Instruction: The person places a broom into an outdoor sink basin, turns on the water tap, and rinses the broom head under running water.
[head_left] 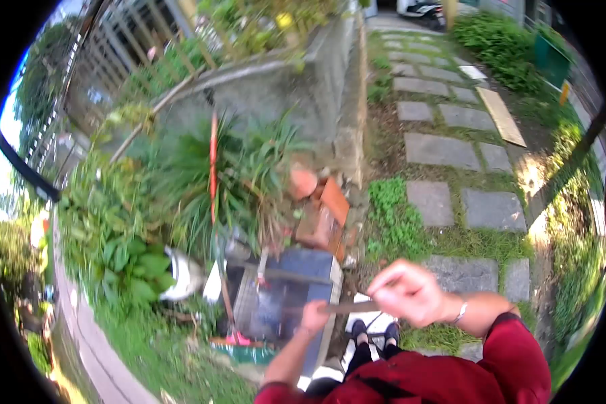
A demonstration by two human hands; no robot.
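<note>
Apparently left fingers [314,312] wrapped round brown strip [350,308]; right fingers [392,275] curled, grip unclear.

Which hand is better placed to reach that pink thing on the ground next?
Probably the left hand: it is nearer the pink thing, and the right hand is farther off. The left grips the brown strip, so may need freeing.

The left hand [313,316] grips one end of a flat grey-brown strip [350,308] beside a grey slab-edged trough [335,283]. The right hand [411,296], blurred, is near the strip's other end; whether it touches is unclear. Beyond the trough lie orange bricks [335,200]. A red pole [213,168] stands among leafy plants [188,158]; paving stones [441,149] run along the right.
</note>
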